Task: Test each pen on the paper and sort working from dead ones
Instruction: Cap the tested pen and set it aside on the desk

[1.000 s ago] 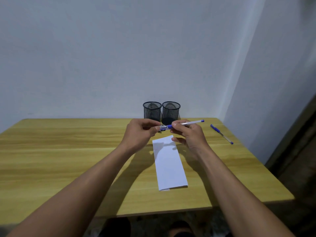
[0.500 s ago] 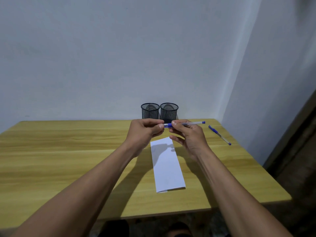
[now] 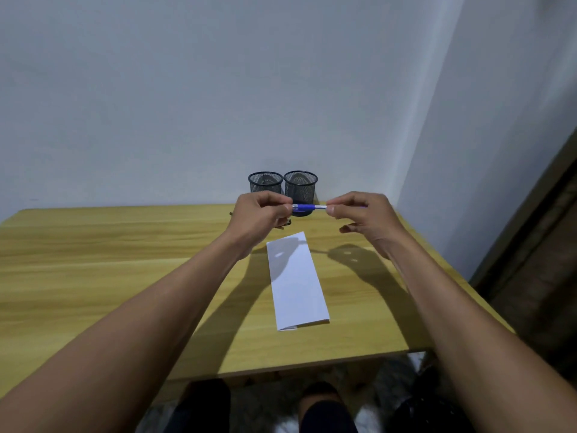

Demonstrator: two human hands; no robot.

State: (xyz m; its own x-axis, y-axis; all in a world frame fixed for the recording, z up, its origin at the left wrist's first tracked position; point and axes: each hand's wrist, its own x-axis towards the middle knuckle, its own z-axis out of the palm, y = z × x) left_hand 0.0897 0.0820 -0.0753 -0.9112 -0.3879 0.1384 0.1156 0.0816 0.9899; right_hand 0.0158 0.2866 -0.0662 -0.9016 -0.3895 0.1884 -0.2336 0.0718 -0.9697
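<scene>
- The left hand point(image 3: 260, 214) is pinching one end of a pen point(image 3: 309, 207), thumb and fingers closed on its blue part, up above the surface point(image 3: 109, 260).
- The right hand point(image 3: 365, 218) is pinching the other end of the same pen between thumb and forefinger, its other fingers curling loosely below.
- The pen is lying level between the two hands, in the air, in front of the right cup point(image 3: 300, 186); only its short middle stretch is showing, blue at the left and clear or silvery at the right.
- Something dark is poking out under the left hand; what it is cannot be told.
- The paper point(image 3: 296, 281), a long white folded strip, is lying flat on the surface just below and between the hands, its fold at the near end. No marks are showing on it.
- Two black mesh cups are standing side by side at the far edge by the wall, the left cup point(image 3: 265, 182) touching or nearly touching the right one; what is inside them cannot be told.
- The shadows of both hands are falling across the paper's far end and the wood beside it.
</scene>
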